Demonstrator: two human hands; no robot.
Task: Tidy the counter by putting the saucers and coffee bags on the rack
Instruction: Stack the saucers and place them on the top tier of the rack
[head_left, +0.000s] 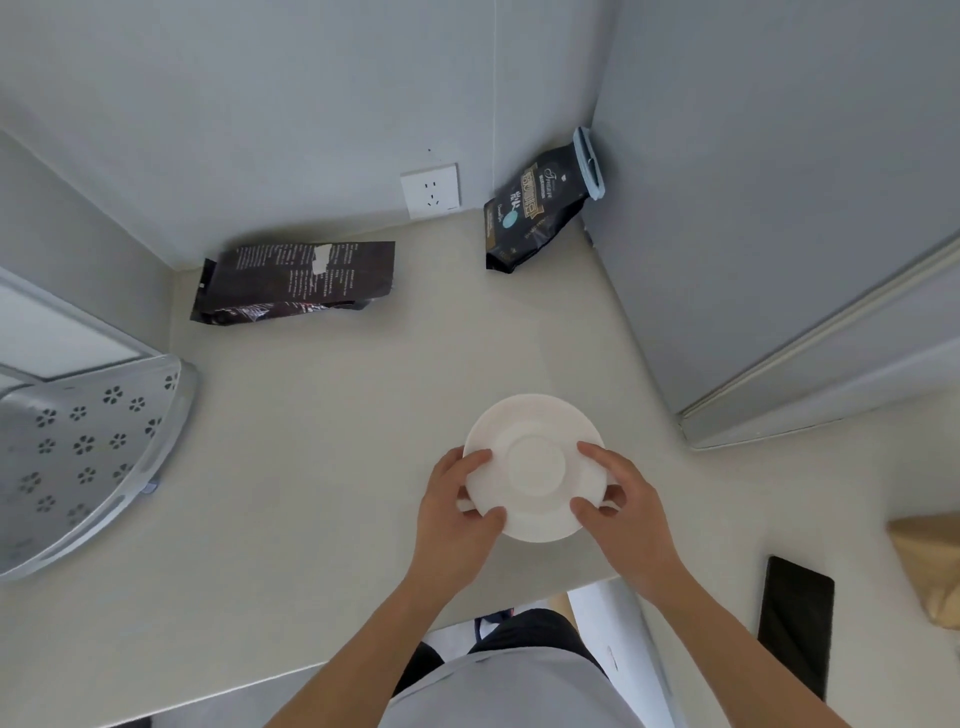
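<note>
A white saucer (532, 457) sits in the middle of the pale counter (322, 467), possibly on top of a second one whose edge shows under my left hand. My left hand (460, 512) grips its left rim and my right hand (621, 512) grips its right rim. A dark coffee bag (296, 283) lies flat by the back wall. Another dark coffee bag (535, 210), closed with a pale blue clip, leans upright in the back right corner. The grey perforated rack (83, 457) stands at the left edge of the counter.
A grey cabinet or fridge side (779, 234) rises on the right. A white wall socket (430, 189) sits between the two bags. A black phone (795, 623) and a brown paper bag (930, 566) lie at the right front. The counter's front edge runs just below my wrists.
</note>
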